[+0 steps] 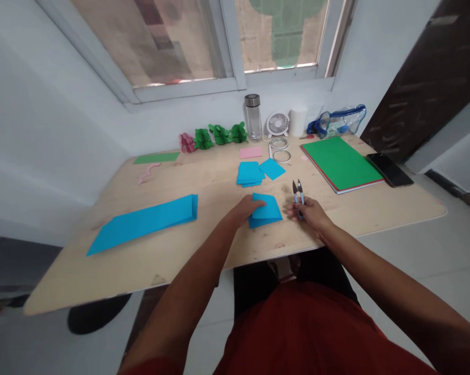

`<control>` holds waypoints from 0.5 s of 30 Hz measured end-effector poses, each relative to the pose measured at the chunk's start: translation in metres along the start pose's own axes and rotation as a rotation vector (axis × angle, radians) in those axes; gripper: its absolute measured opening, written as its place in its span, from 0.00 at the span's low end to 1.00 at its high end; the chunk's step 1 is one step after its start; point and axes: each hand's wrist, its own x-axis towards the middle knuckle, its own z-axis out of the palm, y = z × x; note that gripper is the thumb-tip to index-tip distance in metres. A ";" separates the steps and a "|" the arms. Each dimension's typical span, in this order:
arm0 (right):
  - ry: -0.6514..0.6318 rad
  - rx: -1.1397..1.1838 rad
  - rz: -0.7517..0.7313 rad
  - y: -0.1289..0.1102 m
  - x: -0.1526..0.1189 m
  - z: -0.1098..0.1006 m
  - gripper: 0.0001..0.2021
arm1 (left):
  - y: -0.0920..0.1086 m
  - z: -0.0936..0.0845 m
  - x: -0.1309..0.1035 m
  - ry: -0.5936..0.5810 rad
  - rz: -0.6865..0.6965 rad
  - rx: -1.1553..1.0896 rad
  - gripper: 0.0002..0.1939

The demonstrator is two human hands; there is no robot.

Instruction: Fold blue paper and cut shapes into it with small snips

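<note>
My left hand point(247, 209) grips the left edge of a folded blue paper point(267, 211) near the table's front edge, thumb on top. Just right of that paper, my right hand point(308, 212) holds small thread snips point(298, 199), their two dark blades apart and pointing away from me. Behind the folded paper lie a small stack of blue squares point(249, 172) and a single blue square point(272, 169) turned at an angle. A long folded blue strip point(145, 221) rests on the left part of the table.
On the wooden table point(215, 250), green sheets point(342, 164) and a phone point(390, 170) lie at right. Along the back stand paper shapes point(220, 134), a bottle point(253, 119), a fan point(277, 124) and a pouch point(344, 122). Tape rolls point(281, 156) lie before the fan.
</note>
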 end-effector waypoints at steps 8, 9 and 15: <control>-0.143 -0.370 -0.108 -0.017 0.053 0.018 0.05 | 0.001 0.001 0.001 -0.003 -0.008 -0.054 0.13; -0.168 -0.417 -0.124 -0.019 0.058 0.020 0.05 | 0.000 0.001 0.002 0.002 -0.009 -0.056 0.13; -0.357 -0.647 -0.174 -0.032 0.078 0.028 0.04 | -0.002 0.000 0.002 -0.007 -0.019 -0.087 0.14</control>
